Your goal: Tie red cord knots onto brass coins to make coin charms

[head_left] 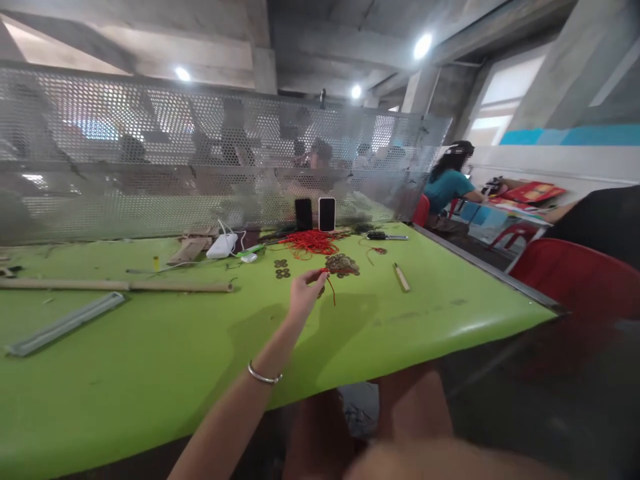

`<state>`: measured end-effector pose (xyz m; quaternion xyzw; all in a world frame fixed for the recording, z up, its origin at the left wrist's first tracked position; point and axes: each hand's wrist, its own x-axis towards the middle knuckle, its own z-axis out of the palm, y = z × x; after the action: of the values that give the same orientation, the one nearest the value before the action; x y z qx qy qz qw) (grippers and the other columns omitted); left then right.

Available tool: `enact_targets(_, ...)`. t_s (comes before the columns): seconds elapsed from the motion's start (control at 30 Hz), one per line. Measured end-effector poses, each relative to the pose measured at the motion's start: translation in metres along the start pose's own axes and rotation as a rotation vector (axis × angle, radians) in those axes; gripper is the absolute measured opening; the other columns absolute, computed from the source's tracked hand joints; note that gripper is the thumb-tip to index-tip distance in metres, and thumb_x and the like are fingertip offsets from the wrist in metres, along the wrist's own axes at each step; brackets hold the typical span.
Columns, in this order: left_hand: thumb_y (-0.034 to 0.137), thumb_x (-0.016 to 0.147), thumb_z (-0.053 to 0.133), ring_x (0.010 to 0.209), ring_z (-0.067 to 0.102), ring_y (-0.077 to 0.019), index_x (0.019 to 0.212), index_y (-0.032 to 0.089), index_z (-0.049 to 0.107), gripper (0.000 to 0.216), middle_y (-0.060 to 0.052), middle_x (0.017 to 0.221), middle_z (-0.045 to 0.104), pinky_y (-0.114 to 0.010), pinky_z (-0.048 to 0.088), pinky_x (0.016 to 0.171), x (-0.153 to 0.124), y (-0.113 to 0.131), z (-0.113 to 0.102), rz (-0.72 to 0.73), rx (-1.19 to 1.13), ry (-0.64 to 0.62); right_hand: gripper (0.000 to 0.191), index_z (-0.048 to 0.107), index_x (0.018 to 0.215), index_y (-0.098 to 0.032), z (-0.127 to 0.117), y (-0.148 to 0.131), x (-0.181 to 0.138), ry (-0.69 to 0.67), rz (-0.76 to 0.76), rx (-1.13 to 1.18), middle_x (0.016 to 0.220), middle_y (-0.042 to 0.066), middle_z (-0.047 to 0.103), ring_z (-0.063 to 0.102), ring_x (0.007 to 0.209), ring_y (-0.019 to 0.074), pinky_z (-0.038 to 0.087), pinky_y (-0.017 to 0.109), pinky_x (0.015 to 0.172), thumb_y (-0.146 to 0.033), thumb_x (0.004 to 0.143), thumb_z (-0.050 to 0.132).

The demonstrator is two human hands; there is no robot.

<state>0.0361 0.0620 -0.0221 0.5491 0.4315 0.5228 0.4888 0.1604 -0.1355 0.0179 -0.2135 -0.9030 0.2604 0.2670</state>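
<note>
My left hand [306, 291] reaches out over the green table [150, 373], a metal bangle on its wrist. Its fingers are pinched on a short red string [329, 283] that hangs down from them. Just beyond the fingertips lies a heap of dark old coins [341, 265]. Further back is a loose pile of red cord [310, 241], and left of the heap are small tied sets of coins [281, 268]. A blurred forearm crosses the bottom edge of the view; my right hand does not show.
Two phones [315, 213] lean against the perforated metal screen [200, 153]. A white charger [221, 245], a long bamboo stick [115, 286], a grey rail [65, 323] and a small wooden stick [401, 277] lie on the table. Red chairs [575, 280] and a seated person [450, 187] are at right.
</note>
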Motion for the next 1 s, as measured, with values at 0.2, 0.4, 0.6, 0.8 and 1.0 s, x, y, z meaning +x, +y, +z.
enact_targets(0.2, 0.049, 0.065, 0.077, 0.055, 0.052, -0.0073, 0.086, 0.01, 0.072, 0.044, -0.008, 0.081, 0.07, -0.02, 0.042, 0.05, -0.006, 0.008, 0.001, -0.07, -0.176, -0.024, 0.039, 0.061, 0.12, -0.022, -0.053, 0.097, 0.014, 0.3, -0.009, -0.504, 0.102, 0.01, 0.065, 0.061, 0.092, 0.0204, 0.051, 0.036, 0.077, -0.007, 0.087, 0.046)
enact_targets(0.4, 0.05, 0.06, 0.079, 0.053, 0.051, -0.0075, 0.083, 0.011, 0.074, 0.046, -0.008, 0.075, 0.069, -0.02, 0.04, 0.049, -0.008, 0.001, -0.001, -0.205, -0.251, -0.087, 0.036, 0.061, 0.12, -0.026, -0.075, 0.162, 0.013, 0.313, -0.161, -0.743, 0.092, 0.007, 0.065, 0.06, 0.08, 0.0181, 0.048, 0.031, 0.069, -0.01, 0.09, 0.051)
enact_targets(0.6, 0.045, 0.06, 0.081, 0.059, 0.055, -0.0081, 0.08, 0.012, 0.074, 0.039, -0.008, 0.079, 0.07, -0.019, 0.04, 0.055, -0.01, -0.007, 0.0, -0.316, -0.312, -0.083, 0.024, 0.066, 0.109, -0.021, -0.074, 0.172, 0.035, 0.313, -0.329, -0.756, 0.087, 0.004, 0.069, 0.061, 0.077, 0.0159, 0.046, 0.028, 0.065, -0.012, 0.091, 0.053)
enact_targets(0.8, 0.052, 0.058, 0.08, 0.06, 0.056, -0.0104, 0.078, 0.013, 0.074, 0.045, -0.006, 0.07, 0.067, -0.021, 0.041, 0.058, 0.0, -0.015, 0.012, -0.335, -0.255, -0.087, 0.017, 0.066, 0.103, -0.02, -0.081, 0.19, 0.053, 0.347, -0.32, -0.605, 0.091, 0.003, 0.072, 0.064, 0.081, 0.0155, 0.049, 0.028, 0.069, -0.017, 0.09, 0.057)
enact_targets(1.0, 0.046, 0.065, 0.076, 0.058, 0.052, -0.0113, 0.087, 0.015, 0.074, 0.038, -0.002, 0.066, 0.065, -0.021, 0.037, 0.054, 0.019, -0.026, 0.021, -0.25, -0.075, -0.107, 0.016, 0.067, 0.102, -0.021, -0.081, 0.21, 0.045, 0.498, -0.102, -0.306, 0.093, 0.007, 0.069, 0.065, 0.087, 0.0157, 0.054, 0.029, 0.075, -0.021, 0.091, 0.055)
